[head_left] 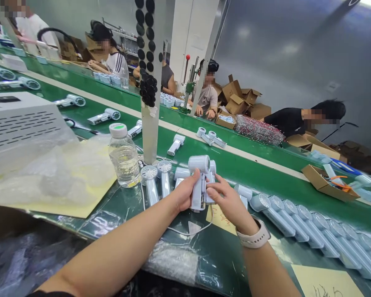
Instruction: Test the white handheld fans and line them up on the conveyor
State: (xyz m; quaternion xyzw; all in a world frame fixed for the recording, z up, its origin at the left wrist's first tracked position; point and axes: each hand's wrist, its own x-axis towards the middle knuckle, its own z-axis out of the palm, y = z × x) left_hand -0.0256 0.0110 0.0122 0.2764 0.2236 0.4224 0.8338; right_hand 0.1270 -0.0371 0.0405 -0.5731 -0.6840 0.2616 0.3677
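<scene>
Handheld fan point(199, 163) pinched between both hands, centre of view

We have the left hand point(184, 192) and right hand point(230, 202) closed on the white handle from either side, fingers curled, not spread; the round head points to 12 o'clock, over the green counter point(259, 177). Unit looks light, stiff and smooth-shelled, so we judge it slippery: take hold at the handle, keep off the grille. Row of fans point(312, 227) lies tight at 3 o'clock; two grille-faced fans point(149, 181) sit just off at 10 o'clock, water bottle point(123, 154) beyond them. Watch point(253, 235) on right wrist.
</scene>
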